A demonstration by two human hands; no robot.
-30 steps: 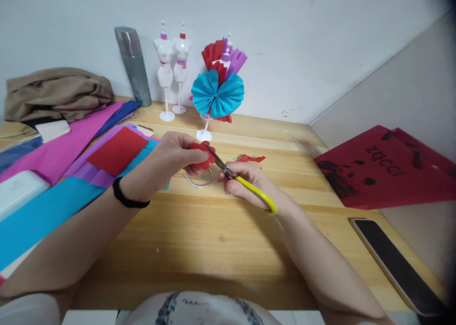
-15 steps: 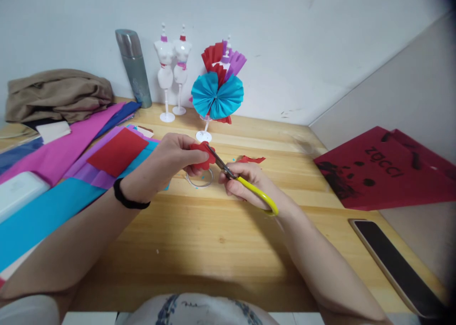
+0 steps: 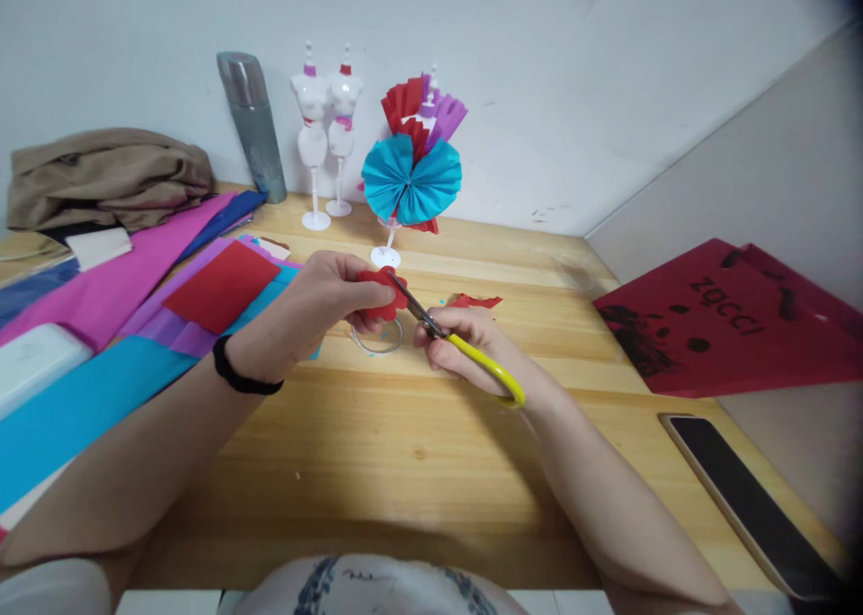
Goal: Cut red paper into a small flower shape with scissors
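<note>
My left hand (image 3: 337, 289) pinches a small red paper flower (image 3: 381, 302) with scalloped edges. The scissors (image 3: 482, 363), with yellow handles and dark blades, are in my right hand (image 3: 465, 338), gripped near the pivot rather than through the loops. Their tip lies against the flower's middle; whether it pierces the paper I cannot tell. Below the flower, a thin white ring (image 3: 378, 350) rests on the table. A torn red paper scrap (image 3: 475, 301) lies behind my right hand.
Behind stand two white dress-form stands (image 3: 313, 138) and one dressed in pleated paper with a blue bow (image 3: 413, 182). A grey flask (image 3: 253, 129) leans at the wall. Coloured sheets (image 3: 222, 287) cover the left. Right are a red bag (image 3: 728, 323) and a phone (image 3: 748, 503).
Almost nothing differs. The scissors' tip stays at the flower, and both hands keep their grip; the whole view has shifted very slightly.
</note>
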